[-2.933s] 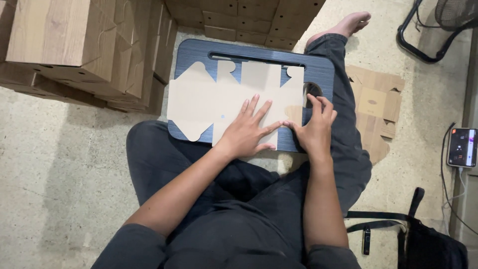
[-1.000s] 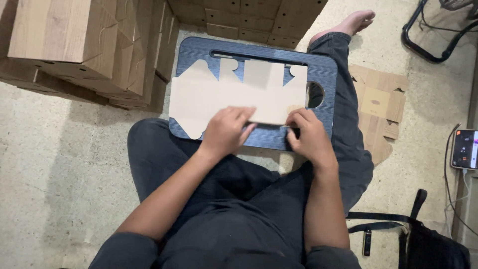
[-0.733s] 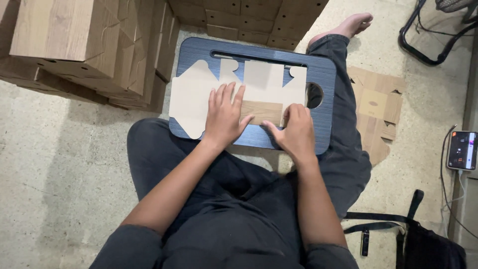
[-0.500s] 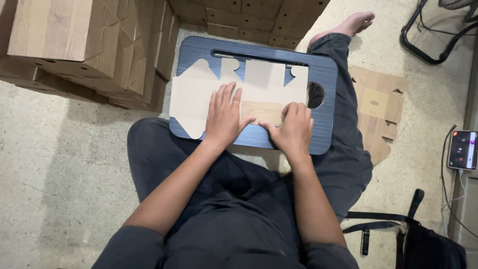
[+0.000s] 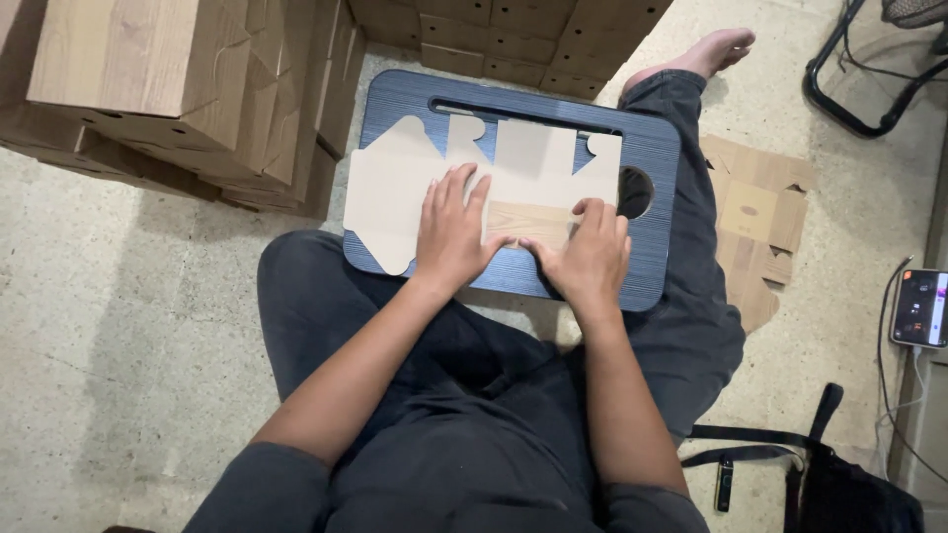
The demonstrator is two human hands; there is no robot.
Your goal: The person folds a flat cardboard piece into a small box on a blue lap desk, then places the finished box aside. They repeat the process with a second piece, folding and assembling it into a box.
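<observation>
Bottom flap of flat cardboard box blank (image 5: 415, 188) now lying folded over, wood-print side up; earlier it was flat. Left hand (image 5: 452, 229) and right hand (image 5: 591, 259) pressing crease, palms spread, gripping nothing. Blank resting on dark blue lap tray (image 5: 652, 148).

Both hands cover the folded flap's (image 5: 528, 222) crease; the phone (image 5: 918, 308) screen seems unreadable.

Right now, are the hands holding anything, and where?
Both hands, left and right, press the flat cardboard box blank down along its folded near flap.
</observation>
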